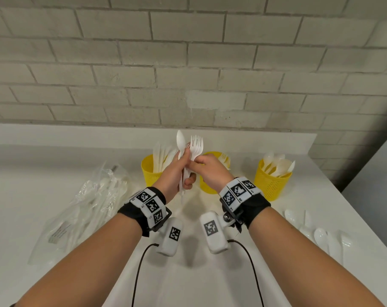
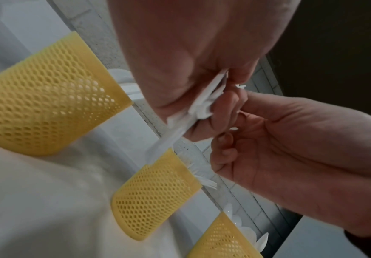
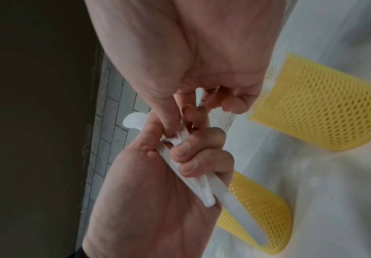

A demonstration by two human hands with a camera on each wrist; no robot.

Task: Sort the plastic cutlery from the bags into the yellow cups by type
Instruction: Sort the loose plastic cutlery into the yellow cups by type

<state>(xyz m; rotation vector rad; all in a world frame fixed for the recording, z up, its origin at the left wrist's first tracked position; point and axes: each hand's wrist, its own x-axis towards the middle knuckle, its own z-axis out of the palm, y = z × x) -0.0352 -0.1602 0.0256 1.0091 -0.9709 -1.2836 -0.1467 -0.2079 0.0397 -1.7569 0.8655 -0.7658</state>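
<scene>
Head view, centre of frame: the left hand (image 1: 177,173) is curled round a bundle of white plastic cutlery (image 1: 189,151) — a spoon and several forks, heads upward — while the right hand (image 1: 210,168) pinches the fork handles with thumb and fingertips. Behind the hands stand three yellow cups (image 1: 272,180) along the white counter (image 1: 55,173), each holding cutlery. A clear bag (image 1: 88,200) lies at left — loose spoons (image 1: 321,235) lie at lower right.
</scene>
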